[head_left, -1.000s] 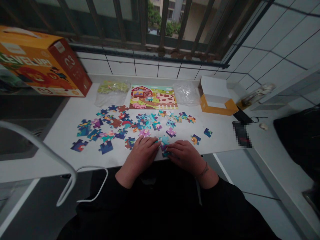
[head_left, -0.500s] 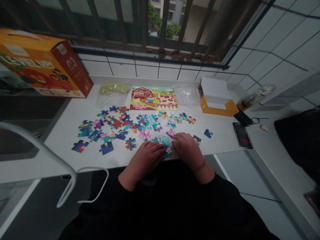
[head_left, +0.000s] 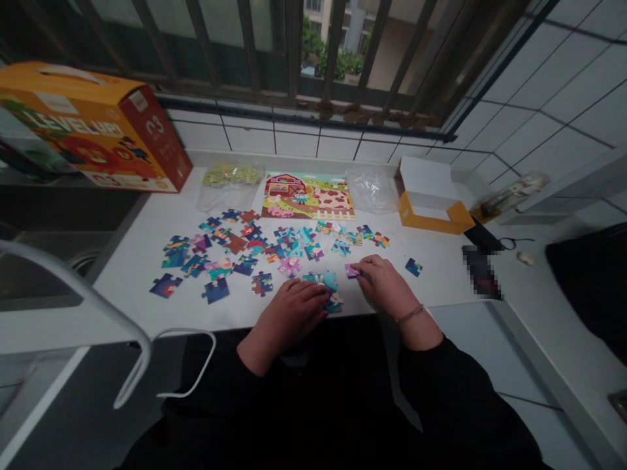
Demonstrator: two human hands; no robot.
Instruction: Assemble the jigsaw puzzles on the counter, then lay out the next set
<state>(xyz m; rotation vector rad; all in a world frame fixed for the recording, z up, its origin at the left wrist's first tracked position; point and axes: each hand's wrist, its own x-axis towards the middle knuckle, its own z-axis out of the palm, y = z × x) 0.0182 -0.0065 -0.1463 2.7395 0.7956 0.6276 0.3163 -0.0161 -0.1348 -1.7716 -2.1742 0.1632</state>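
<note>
Several loose jigsaw pieces [head_left: 230, 251] lie scattered on the white counter [head_left: 132, 261]. My left hand [head_left: 291, 312] rests fingers-down on a small joined cluster of teal pieces [head_left: 327, 287] near the counter's front edge. My right hand [head_left: 385, 284] pinches a pink-purple piece [head_left: 351, 270] just right of that cluster. A finished farm puzzle picture [head_left: 307, 195] lies at the back of the counter.
A large orange puzzle box [head_left: 93, 130] stands at the back left. Two clear plastic bags [head_left: 228, 179] flank the farm picture. An open yellow-and-white small box [head_left: 431, 196] sits back right. A dark phone [head_left: 482, 271], a sink [head_left: 39, 274] at left and a barred window behind.
My right hand moved from the teal cluster outward and now pinches a pink-purple piece. My left hand stayed on the cluster. The camera shifted slightly.
</note>
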